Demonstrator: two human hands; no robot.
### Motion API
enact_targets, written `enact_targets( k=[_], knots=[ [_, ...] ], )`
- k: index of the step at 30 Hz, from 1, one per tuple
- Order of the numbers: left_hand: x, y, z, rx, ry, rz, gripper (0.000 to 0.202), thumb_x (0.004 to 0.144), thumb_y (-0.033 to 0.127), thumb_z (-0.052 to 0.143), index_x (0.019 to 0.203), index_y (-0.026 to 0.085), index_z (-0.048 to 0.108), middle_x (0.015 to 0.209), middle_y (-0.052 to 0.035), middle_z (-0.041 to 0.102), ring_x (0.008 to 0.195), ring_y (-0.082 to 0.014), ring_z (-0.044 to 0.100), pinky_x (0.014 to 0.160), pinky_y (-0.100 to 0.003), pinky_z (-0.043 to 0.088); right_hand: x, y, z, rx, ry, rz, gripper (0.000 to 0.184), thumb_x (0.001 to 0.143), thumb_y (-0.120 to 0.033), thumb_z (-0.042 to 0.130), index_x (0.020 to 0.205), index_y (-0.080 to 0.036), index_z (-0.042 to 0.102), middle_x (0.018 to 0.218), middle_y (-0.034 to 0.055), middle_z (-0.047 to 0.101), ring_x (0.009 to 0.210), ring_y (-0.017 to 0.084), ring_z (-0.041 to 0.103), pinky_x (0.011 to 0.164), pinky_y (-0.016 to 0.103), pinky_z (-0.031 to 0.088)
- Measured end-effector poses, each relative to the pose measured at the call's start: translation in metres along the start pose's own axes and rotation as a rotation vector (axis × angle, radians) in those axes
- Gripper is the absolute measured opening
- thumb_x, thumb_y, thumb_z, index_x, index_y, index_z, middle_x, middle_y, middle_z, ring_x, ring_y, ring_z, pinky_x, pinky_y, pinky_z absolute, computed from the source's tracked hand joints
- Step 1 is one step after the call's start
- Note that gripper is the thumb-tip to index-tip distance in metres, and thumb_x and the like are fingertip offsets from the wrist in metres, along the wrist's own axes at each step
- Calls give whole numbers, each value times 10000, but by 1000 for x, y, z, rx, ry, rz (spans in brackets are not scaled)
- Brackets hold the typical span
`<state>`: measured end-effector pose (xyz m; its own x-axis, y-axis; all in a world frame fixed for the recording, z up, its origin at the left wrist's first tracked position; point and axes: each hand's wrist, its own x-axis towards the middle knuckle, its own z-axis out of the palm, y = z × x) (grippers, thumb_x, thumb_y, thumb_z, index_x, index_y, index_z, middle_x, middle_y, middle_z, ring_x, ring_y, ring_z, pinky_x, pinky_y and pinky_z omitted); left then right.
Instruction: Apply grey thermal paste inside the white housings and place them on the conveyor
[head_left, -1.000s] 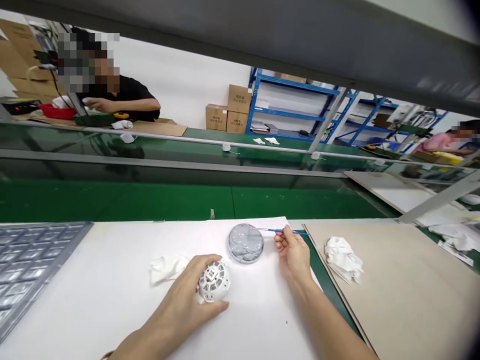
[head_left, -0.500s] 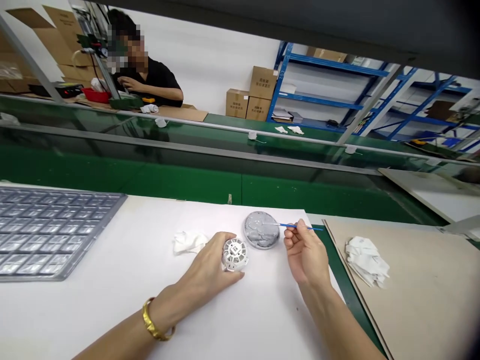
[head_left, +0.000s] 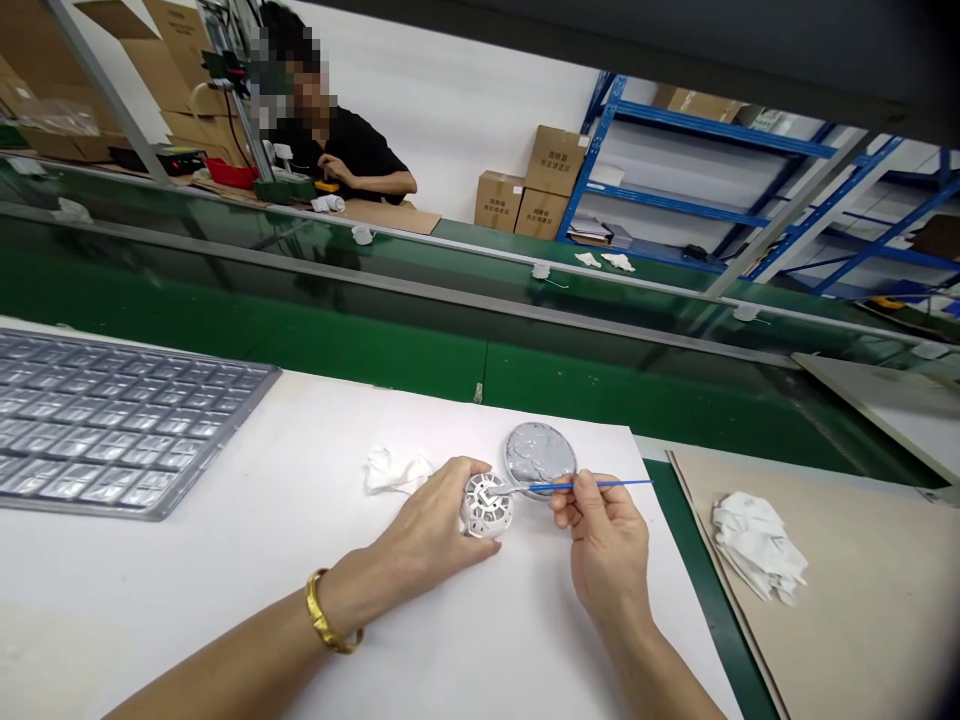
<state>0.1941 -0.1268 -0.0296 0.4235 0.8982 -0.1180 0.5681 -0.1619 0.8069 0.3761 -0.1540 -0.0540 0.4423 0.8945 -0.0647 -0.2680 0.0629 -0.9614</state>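
Note:
Between the thumb and fingers of my left hand sits a round white slotted housing, its spoked face turned up. My right hand pinches a thin blue brush, whose pale tip reaches the middle of the housing's face. Just behind the two hands lies a round dish of grey paste, partly behind the brush. A crumpled white tissue rests on the white sheet beyond my left hand.
A clear compartment tray lies at the left. Another crumpled tissue is on a brown board at the right. Across the green bench, a person sits working near cardboard boxes and blue shelves.
The brush in my right hand has moved left from the grey paste to the face of the white housing. My left hand keeps its hold. The view has shifted slightly.

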Motion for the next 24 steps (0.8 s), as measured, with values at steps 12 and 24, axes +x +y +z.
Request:
enact_targets(
  k=[12, 24],
  knots=[
    [0, -5, 0, -55, -11, 10, 547, 646, 235, 672, 1138, 239, 433, 1105, -40, 560, 956, -235, 566, 772, -341, 478, -11, -4, -1, -184, -72, -348, 147, 868, -313, 563, 856, -168, 544, 836, 67, 648, 608, 149, 599, 541, 301, 484],
    [0, -9, -3, -123, -54, 13, 571, 637, 249, 700, 1133, 256, 418, 1013, -8, 557, 871, -200, 571, 731, -325, 483, -12, -11, -11, -291, -387, -732, 191, 895, -56, 418, 965, -188, 537, 912, 59, 619, 705, 154, 613, 530, 302, 524]
  ],
)
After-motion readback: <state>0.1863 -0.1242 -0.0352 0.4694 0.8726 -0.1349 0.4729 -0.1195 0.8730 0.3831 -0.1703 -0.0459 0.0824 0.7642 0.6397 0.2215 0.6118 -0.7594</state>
